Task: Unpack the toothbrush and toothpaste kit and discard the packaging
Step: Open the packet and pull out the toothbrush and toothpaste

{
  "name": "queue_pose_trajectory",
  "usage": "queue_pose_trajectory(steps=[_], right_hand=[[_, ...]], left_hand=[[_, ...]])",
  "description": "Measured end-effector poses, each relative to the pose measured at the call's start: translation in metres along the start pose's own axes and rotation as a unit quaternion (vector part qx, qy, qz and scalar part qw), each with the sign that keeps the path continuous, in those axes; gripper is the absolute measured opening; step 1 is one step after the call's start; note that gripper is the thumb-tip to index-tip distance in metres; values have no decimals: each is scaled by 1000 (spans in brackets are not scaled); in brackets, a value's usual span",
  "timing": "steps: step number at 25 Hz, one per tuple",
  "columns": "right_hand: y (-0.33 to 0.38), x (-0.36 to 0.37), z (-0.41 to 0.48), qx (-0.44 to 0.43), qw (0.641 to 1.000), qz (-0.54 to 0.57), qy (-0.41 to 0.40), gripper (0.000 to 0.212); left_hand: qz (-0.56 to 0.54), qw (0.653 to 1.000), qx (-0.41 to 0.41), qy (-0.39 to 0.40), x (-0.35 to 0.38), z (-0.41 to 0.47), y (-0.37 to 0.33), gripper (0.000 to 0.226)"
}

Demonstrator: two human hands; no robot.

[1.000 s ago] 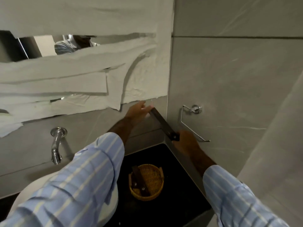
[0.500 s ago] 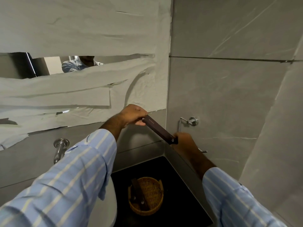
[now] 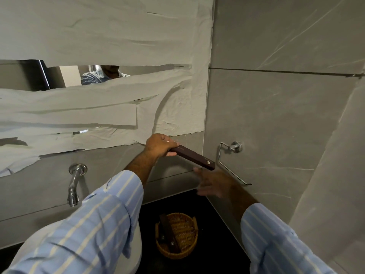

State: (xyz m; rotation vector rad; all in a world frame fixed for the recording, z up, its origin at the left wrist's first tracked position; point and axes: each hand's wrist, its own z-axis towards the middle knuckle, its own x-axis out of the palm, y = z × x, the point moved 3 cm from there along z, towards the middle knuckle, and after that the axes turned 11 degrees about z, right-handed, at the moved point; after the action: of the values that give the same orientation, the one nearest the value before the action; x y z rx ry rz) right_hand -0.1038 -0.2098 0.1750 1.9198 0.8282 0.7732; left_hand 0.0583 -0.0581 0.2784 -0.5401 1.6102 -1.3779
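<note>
A long dark brown kit box (image 3: 194, 157) is held up slantwise in front of the wall corner. My left hand (image 3: 161, 144) grips its upper left end. Just below the box's lower right end, my right hand (image 3: 214, 183) is blurred, with spread fingers and nothing in it. Down on the black counter stands a round wicker basket (image 3: 186, 250), and similar dark brown boxes (image 3: 167, 232) lie inside it.
A chrome tap (image 3: 74, 179) juts from the wall at left above a white basin (image 3: 136, 254). A chrome paper holder (image 3: 230, 161) sticks out of the right wall, close to my right hand. Paper strips cover the mirror (image 3: 98, 76). Grey tiled walls meet in the corner.
My right hand has let go of the box's lower end and dropped slightly below it with its fingers spread. My left hand still holds the upper end. The view has tilted up.
</note>
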Motion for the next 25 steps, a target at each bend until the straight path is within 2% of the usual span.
queue_pose_trajectory(steps=[1, 3, 6, 8, 10, 13, 14, 15, 17, 19, 21, 25], right_hand=[[-1, 12, -1, 28, 989, 139, 46, 67], [4, 29, 4, 6, 949, 306, 79, 58], [15, 41, 9, -42, 908, 412, 67, 39], [20, 38, 7, -54, 898, 431, 64, 29], [22, 34, 6, -59, 902, 424, 59, 23], [26, 35, 7, -74, 917, 389, 51, 25], [28, 36, 8, -81, 925, 369, 48, 25], [31, 36, 8, -91, 934, 343, 45, 25], [40, 37, 8, -126, 952, 277, 31, 21], [52, 37, 9, -172, 965, 200, 4, 12], [64, 39, 9, -211, 969, 125, -17, 13], [84, 45, 7, -227, 973, 40, -12, 25]], left_hand=[[-22, 1000, -7, -5, 4, -3, 4, 26], [-74, 997, -25, 15, 14, -9, 14, 23], [-199, 975, -56, 78, 23, -18, 26, 25], [-268, 956, -63, 101, 24, -19, 38, 22], [-260, 961, -62, 75, 23, -22, 47, 17], [-37, 997, -35, -60, 19, -18, 61, 15], [-3, 997, -23, -77, 22, -18, 63, 12], [-19, 997, -25, -73, 27, -18, 65, 9], [-196, 976, -93, -37, 38, -17, 70, 7], [-360, 919, -161, -5, 50, -19, 72, 13], [-438, 880, -183, 4, 60, -17, 73, 21], [-524, 833, -177, 12, 75, -15, 67, 22]])
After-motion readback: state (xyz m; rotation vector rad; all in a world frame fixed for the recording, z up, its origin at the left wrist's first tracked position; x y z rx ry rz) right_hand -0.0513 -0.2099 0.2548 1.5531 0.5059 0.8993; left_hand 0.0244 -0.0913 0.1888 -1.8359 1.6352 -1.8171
